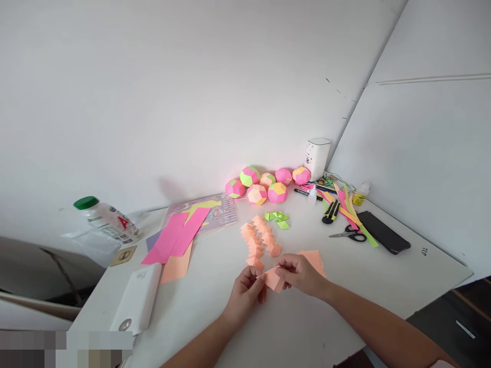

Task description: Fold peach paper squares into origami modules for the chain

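Between my two hands, close to the front of the table, is a small piece of folded orange paper [273, 279]. My left hand [247, 291] pinches its left side between thumb and fingers. On its right side, my right hand [301, 273] grips the upper corner. Just beyond the hands lie two rows of folded orange paper units [253, 243]. Several folded green paper units [276, 218] rest behind them. Flat orange paper pieces [312, 259] lie partly hidden behind my right hand.
Several multicoloured paper balls [256, 194] line the wall. Scissors [349, 234], a box cutter [330, 211], paper strips [347, 202] and a black phone [383, 231] lie right. Pink sheets [178, 237], a white power bank [138, 296] and a green-capped bottle [109, 220] are left.
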`<control>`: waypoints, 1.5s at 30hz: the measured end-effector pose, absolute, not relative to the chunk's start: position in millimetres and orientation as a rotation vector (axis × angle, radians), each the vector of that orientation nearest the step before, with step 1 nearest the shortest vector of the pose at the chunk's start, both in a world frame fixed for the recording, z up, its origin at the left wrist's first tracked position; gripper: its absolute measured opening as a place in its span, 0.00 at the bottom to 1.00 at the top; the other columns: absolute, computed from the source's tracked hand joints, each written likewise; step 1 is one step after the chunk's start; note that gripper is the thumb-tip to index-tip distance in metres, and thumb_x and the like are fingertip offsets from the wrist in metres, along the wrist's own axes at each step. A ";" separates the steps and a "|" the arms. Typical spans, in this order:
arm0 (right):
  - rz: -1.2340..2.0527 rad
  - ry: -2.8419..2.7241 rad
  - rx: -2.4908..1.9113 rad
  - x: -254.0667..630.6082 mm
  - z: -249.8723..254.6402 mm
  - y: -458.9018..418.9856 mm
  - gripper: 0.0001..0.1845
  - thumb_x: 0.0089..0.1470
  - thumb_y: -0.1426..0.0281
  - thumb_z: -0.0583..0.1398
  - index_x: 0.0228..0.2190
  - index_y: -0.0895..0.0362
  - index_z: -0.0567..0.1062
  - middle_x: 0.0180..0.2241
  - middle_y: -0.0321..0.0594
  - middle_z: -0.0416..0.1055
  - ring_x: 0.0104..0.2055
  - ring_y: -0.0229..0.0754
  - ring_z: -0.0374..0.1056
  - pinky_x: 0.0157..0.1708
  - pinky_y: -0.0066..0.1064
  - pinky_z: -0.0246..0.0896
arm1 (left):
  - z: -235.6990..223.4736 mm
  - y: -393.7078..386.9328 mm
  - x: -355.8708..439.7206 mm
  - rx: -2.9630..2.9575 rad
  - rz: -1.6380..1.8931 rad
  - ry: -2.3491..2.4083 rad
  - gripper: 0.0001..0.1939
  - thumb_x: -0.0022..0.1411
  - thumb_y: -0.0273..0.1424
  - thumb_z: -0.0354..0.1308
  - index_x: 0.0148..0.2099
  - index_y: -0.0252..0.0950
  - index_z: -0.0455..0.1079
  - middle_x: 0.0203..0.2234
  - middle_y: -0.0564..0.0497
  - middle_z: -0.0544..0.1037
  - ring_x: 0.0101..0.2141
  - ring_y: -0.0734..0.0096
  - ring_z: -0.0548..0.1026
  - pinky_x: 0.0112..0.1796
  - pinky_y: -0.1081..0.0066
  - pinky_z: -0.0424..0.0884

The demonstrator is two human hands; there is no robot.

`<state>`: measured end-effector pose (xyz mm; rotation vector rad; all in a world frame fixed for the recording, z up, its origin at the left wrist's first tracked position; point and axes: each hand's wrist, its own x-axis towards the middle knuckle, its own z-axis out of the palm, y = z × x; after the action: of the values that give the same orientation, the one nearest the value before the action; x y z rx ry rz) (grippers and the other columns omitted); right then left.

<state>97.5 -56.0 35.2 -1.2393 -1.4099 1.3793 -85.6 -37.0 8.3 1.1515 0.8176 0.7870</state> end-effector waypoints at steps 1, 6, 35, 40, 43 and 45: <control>1.372 -1.383 -1.243 98.2 33.3 -54.8 0.12 0.52 0.62 0.59 0.27 0.58 0.70 0.21 0.34 0.67 0.22 0.35 0.66 0.23 0.27 0.62 | 7.5 -37.0 -85.6 1.145 0.793 0.811 0.15 0.59 0.41 0.56 0.29 0.37 0.58 0.13 0.59 0.68 0.16 0.80 0.62 0.21 0.77 0.57; 1.349 -1.303 -1.272 100.8 27.8 -50.6 0.14 0.49 0.60 0.61 0.26 0.59 0.68 0.20 0.33 0.66 0.21 0.34 0.64 0.21 0.26 0.59 | 4.2 -36.9 -86.4 1.109 0.809 0.782 0.15 0.57 0.42 0.58 0.30 0.38 0.58 0.13 0.58 0.69 0.16 0.78 0.63 0.21 0.77 0.60; 0.956 -1.655 -1.216 91.7 33.2 -60.2 0.09 0.53 0.65 0.57 0.24 0.56 0.67 0.23 0.35 0.67 0.24 0.37 0.62 0.24 0.28 0.57 | 10.0 -33.7 -85.9 1.022 0.910 0.822 0.11 0.56 0.38 0.60 0.28 0.36 0.68 0.23 0.55 0.73 0.27 0.73 0.70 0.32 0.74 0.66; 1.238 -1.613 -1.237 91.8 33.6 -61.4 0.10 0.50 0.63 0.60 0.27 0.57 0.69 0.26 0.36 0.68 0.28 0.37 0.64 0.26 0.27 0.59 | 8.9 -33.4 -86.5 1.017 0.905 0.784 0.11 0.55 0.37 0.61 0.27 0.35 0.66 0.22 0.55 0.72 0.26 0.74 0.70 0.31 0.73 0.66; 1.479 -1.462 -1.190 92.5 30.5 -58.7 0.12 0.49 0.61 0.61 0.29 0.58 0.69 0.28 0.35 0.67 0.28 0.35 0.65 0.27 0.27 0.61 | 9.5 -34.1 -86.3 1.042 0.869 0.785 0.12 0.54 0.37 0.61 0.28 0.35 0.66 0.23 0.55 0.72 0.25 0.73 0.70 0.30 0.73 0.65; 1.579 -1.337 -1.151 92.8 28.2 -56.0 0.15 0.46 0.62 0.64 0.32 0.58 0.68 0.30 0.35 0.66 0.28 0.34 0.65 0.26 0.27 0.62 | 9.1 -35.1 -85.7 1.072 0.859 0.763 0.12 0.55 0.37 0.61 0.29 0.35 0.65 0.24 0.54 0.72 0.28 0.72 0.70 0.32 0.72 0.66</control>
<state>92.8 -56.0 28.2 -1.1507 -1.3374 1.5790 -85.7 -35.1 9.1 1.0715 0.7632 0.8586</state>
